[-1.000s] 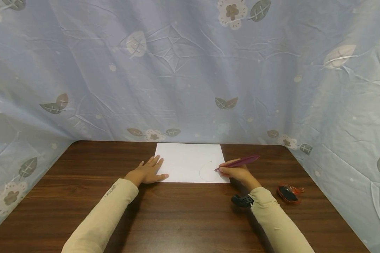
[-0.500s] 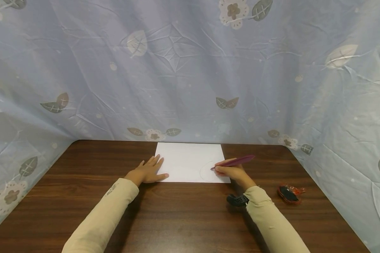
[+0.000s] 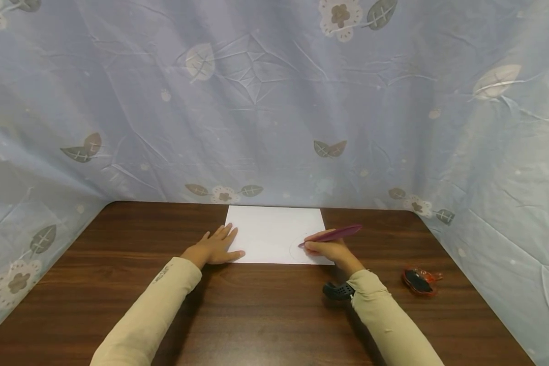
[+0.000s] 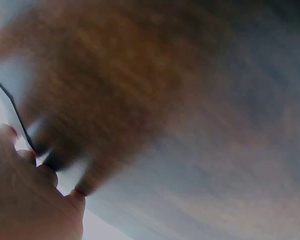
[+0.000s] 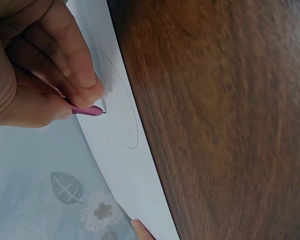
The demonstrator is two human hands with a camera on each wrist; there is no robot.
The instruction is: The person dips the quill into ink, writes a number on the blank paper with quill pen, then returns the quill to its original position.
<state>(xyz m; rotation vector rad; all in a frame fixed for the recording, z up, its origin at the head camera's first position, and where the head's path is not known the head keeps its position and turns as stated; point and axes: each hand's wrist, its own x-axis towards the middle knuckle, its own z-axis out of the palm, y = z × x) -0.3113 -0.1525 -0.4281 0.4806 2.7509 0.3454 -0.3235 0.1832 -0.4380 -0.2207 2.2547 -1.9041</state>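
Observation:
A white sheet of paper [image 3: 270, 229] lies at the far middle of the brown table. My left hand [image 3: 212, 248] rests flat on its left edge with fingers spread. My right hand [image 3: 331, 250] pinches a purple feather-shaped pen [image 3: 343, 232] over the sheet's right part, its long end leaning up to the right. In the right wrist view the pen's dark tip [image 5: 104, 112] is right at the paper, inside a thin curved line [image 5: 138, 125] that forms most of an oval. Fingertips of the left hand [image 4: 30, 195] show in the left wrist view.
A small transparent orange and black item [image 3: 419, 281] lies on the wooden table [image 3: 256, 315], right of the right forearm. A pale blue curtain [image 3: 265, 117] with leaf and flower prints hangs behind the table and along its sides. A black strap [image 3: 337, 291] sits at the right wrist.
My right hand has moved a little left with the pen, its tip going further inside the curved line. The left hand has stayed in place on the paper.

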